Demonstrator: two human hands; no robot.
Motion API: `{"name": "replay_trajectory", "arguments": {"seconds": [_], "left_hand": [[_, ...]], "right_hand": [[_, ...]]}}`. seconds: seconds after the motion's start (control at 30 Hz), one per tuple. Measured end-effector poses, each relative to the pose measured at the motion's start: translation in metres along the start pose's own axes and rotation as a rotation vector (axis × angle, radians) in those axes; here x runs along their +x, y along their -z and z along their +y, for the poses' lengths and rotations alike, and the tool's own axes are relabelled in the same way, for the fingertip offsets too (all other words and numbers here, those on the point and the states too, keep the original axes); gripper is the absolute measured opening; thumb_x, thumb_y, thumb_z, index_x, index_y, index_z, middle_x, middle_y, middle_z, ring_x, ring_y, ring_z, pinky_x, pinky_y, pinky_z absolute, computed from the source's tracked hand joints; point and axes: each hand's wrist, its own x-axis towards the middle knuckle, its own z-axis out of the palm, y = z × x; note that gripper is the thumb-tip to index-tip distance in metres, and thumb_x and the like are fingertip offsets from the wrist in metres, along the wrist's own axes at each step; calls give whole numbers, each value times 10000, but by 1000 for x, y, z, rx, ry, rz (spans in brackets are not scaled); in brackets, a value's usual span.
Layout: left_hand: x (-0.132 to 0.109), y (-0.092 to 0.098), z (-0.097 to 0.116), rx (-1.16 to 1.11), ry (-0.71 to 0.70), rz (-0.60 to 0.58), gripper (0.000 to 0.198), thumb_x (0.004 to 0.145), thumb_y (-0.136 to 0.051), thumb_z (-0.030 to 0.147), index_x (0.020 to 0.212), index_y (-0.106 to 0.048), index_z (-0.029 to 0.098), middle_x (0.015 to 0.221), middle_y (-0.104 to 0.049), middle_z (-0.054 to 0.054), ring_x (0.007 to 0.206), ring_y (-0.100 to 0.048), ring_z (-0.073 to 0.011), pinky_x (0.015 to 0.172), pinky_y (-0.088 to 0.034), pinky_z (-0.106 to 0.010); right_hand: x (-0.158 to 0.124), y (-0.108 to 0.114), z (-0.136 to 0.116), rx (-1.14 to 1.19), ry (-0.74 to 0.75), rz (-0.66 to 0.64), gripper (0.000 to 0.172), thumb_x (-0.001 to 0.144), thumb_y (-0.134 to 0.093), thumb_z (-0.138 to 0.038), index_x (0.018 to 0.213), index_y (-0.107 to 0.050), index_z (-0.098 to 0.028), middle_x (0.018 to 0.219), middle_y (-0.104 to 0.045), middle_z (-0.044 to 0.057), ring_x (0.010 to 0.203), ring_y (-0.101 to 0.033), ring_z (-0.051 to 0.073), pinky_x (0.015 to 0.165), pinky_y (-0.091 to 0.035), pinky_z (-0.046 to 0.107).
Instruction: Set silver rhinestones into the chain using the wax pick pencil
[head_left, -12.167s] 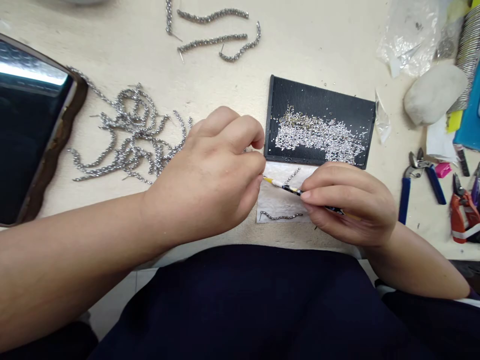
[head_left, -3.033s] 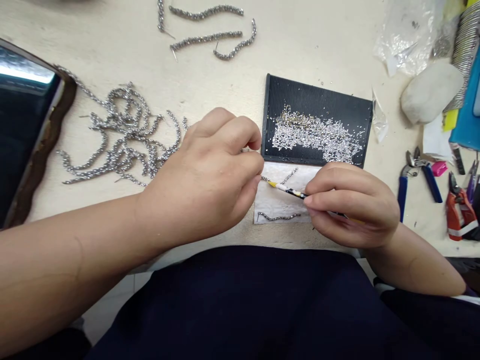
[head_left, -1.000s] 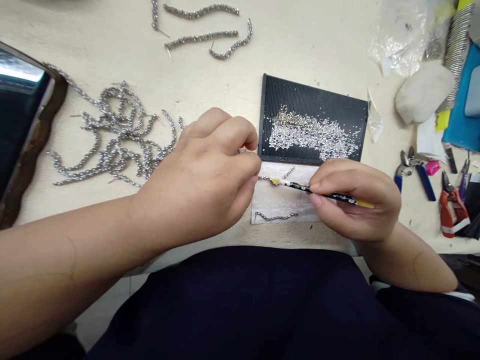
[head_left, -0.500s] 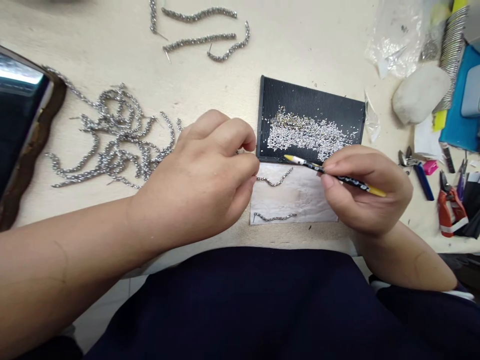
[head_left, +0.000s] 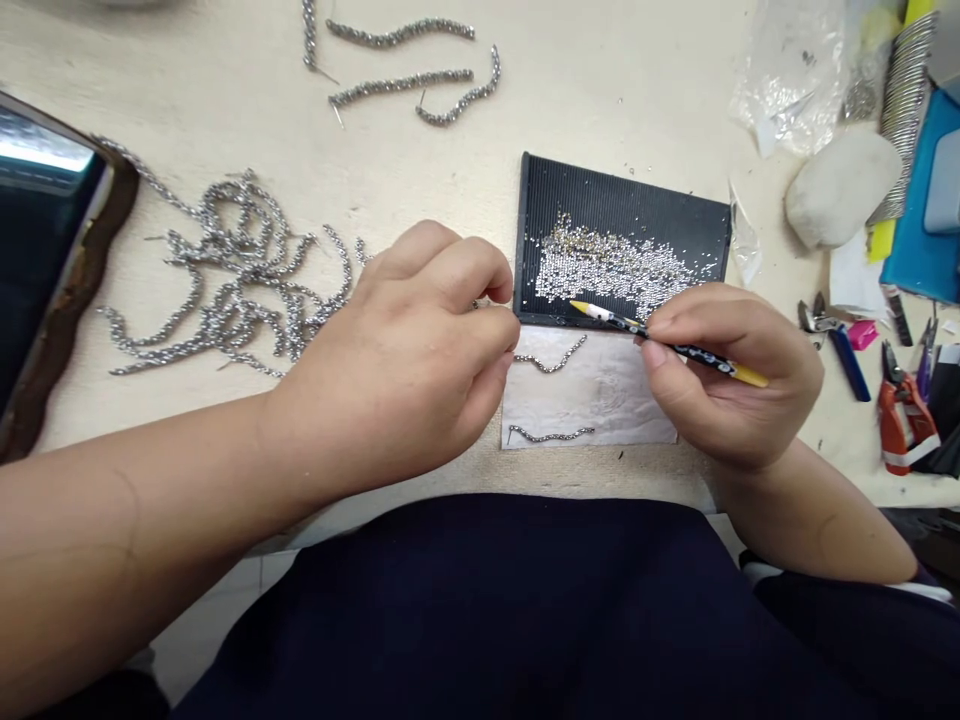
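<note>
My left hand (head_left: 405,350) is pinched at the fingertips over the left end of a silver beaded wire strand (head_left: 551,365), which lies on a white pearly sheet (head_left: 600,400). A second short strand (head_left: 551,434) lies near the sheet's front edge. My right hand (head_left: 727,375) grips a black-and-yellow pencil-like pick (head_left: 611,316), its pale tip just over the front edge of a black ridged tray (head_left: 622,185). Several tiny silver beads or rhinestones are spread across the tray.
A tangled pile of beaded strands (head_left: 240,280) lies left of my left hand, with more strands (head_left: 401,75) at the back. A dark-framed mirror (head_left: 52,230) stands far left. Blue-handled pliers (head_left: 847,360), orange snips (head_left: 904,425), a white lump (head_left: 840,190) and a plastic bag (head_left: 791,80) lie right.
My right hand has lifted the pick away from the strand, up toward the tray's edge. The strand on the sheet now shows fully. My left hand has stayed in place.
</note>
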Motion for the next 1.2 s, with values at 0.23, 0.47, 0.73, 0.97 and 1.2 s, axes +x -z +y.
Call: {"name": "replay_trajectory", "arguments": {"seconds": [0.23, 0.47, 0.73, 0.97, 1.2], "left_hand": [[-1, 1, 2, 17, 1, 9, 253, 1098, -509, 270, 928, -685, 202, 1167, -646, -83, 1114, -634, -306, 938, -592, -488], [-2, -1, 2, 14, -9, 0, 263, 1116, -496, 298, 946, -677, 212, 1173, -637, -76, 1109, -619, -297, 931, -576, -470], [0, 5, 3, -1, 10, -36, 229, 1096, -530, 249, 947, -694, 195, 1177, -657, -92, 1126, -624, -305, 967, -583, -487], [1, 4, 5, 17, 24, -31, 256, 1098, -517, 250, 927, -700, 200, 1163, -666, -88, 1125, -632, -301, 956, -601, -483], [0, 2, 3, -7, 35, -21, 260, 1084, -518, 259, 915, -708, 203, 1153, -673, -76, 1106, -643, -287, 945, -620, -487]], "right_hand": [[7, 4, -12, 134, 126, -291, 270, 865, -746, 14, 1010, -710, -210, 858, -764, 40, 709, -713, 173, 653, -601, 336], [5, 2, -17, 94, 91, -320, 231, 919, -720, -10, 999, -687, -224, 868, -770, 43, 740, -710, 170, 693, -593, 338], [6, 2, -12, 97, 126, -301, 266, 892, -745, -33, 1049, -694, -241, 870, -786, 24, 724, -748, 170, 667, -633, 317], [6, 2, -11, 119, 112, -292, 278, 896, -758, -46, 1053, -699, -268, 866, -790, 3, 732, -766, 163, 668, -652, 308], [2, -1, -7, 2, 62, -25, 278, 851, -765, -18, 988, -754, -261, 805, -760, 12, 708, -753, 210, 625, -649, 361]]}}
